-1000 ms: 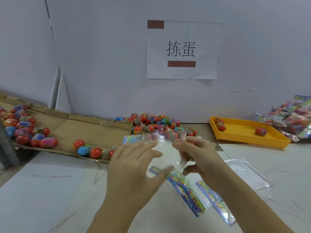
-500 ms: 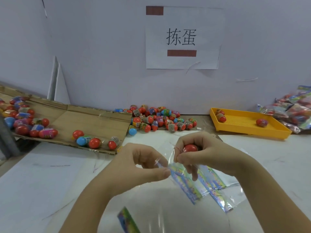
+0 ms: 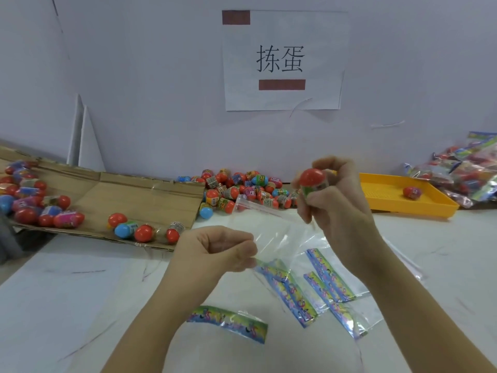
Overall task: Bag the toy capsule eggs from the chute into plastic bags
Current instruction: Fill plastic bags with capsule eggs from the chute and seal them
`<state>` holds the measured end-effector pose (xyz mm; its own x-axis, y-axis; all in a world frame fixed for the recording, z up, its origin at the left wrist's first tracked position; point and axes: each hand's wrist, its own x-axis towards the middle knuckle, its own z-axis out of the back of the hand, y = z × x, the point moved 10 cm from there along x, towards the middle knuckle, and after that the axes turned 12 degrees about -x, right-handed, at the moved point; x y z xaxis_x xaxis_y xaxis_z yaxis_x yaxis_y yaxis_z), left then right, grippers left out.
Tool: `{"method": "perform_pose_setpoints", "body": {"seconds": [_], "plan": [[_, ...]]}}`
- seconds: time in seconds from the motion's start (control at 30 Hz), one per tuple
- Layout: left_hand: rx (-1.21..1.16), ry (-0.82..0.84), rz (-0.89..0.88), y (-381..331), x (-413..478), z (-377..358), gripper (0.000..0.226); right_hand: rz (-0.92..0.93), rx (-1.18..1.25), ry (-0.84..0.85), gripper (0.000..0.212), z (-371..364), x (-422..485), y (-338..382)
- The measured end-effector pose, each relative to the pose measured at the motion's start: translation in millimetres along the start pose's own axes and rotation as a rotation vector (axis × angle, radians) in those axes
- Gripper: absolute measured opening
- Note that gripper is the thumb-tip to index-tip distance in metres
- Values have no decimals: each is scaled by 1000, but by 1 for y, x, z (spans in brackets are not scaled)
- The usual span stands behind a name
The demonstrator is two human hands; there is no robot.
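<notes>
My right hand (image 3: pixel 336 200) grips a red-topped capsule egg (image 3: pixel 311 179) and also pinches the far edge of a clear plastic bag (image 3: pixel 274 230) with its lower fingers. My left hand (image 3: pixel 215 251) pinches the near edge of the same bag, which hangs slack between the two hands above the table. The egg is above the bag's mouth, outside it. A pile of capsule eggs (image 3: pixel 242 192) lies at the foot of the cardboard chute (image 3: pixel 129 195). More eggs (image 3: pixel 142 230) sit on the chute's lower edge.
Several empty bags with colourful header strips (image 3: pixel 309 286) lie on the white table under my hands, one strip (image 3: pixel 228 323) nearer me. A yellow tray (image 3: pixel 390 197) holding an egg stands at the right, with filled bags (image 3: pixel 465 173) behind it. A wall with a paper sign is straight ahead.
My right hand has risen and moved right, lifting the red egg above the bag. My left hand keeps its pinch on the bag, which now stretches between both hands.
</notes>
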<state>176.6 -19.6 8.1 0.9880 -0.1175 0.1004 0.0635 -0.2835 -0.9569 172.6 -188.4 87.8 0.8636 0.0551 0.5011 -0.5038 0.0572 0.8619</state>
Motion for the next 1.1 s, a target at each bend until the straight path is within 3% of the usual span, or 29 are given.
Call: {"method": "perform_pose_setpoints", "body": {"seconds": [0.13, 0.3, 0.57, 0.77, 0.97, 1.1], "plan": [[-3, -53, -89, -8, 0, 6, 17, 98, -258, 211, 32, -26, -8, 5], [92, -63, -178, -16, -3, 5, 29, 177, -663, 187, 25, -34, -10, 4], [189, -58, -291, -26, -8, 3, 33, 115, -537, 124, 33, -36, -12, -4], [204, -59, -335, -26, -8, 2, 29, 209, -603, 70, 20, -35, -12, 6], [247, -89, -370, -29, -8, 5, 38, 252, -732, 97, 16, -42, -13, 7], [143, -29, -330, -24, -7, 0, 49, 292, -808, 91, 17, -47, -16, 1]]}}
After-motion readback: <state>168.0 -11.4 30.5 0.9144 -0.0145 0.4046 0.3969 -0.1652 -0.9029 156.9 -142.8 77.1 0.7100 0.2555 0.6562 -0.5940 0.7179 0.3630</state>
